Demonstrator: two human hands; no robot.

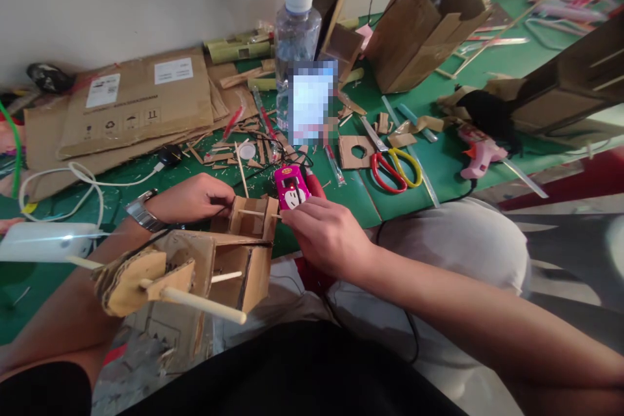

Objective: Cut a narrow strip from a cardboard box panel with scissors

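Note:
A cardboard model (244,260) with open box compartments hangs over the near edge of the green table. My left hand (199,198) is closed at its far left corner, fingertips partly hidden. Through the small far compartment runs a thin wooden stick (252,213). My right hand (331,234) is closed in a pinch at that stick's right end. On the model's near left side sits a round layered cardboard wheel (131,283) with a cardboard arm and a thicker wooden dowel (205,304). Just beyond my right fingers lies a pink smiley-faced device (291,187) with a red light.
Red-and-yellow-handled scissors (390,166) and a cardboard square with a hole (355,152) lie beyond my right hand. A water bottle (297,32) stands behind a blurred screen. Farther right is a pink glue gun (480,153). Flattened cardboard (141,104) and a white cable lie left.

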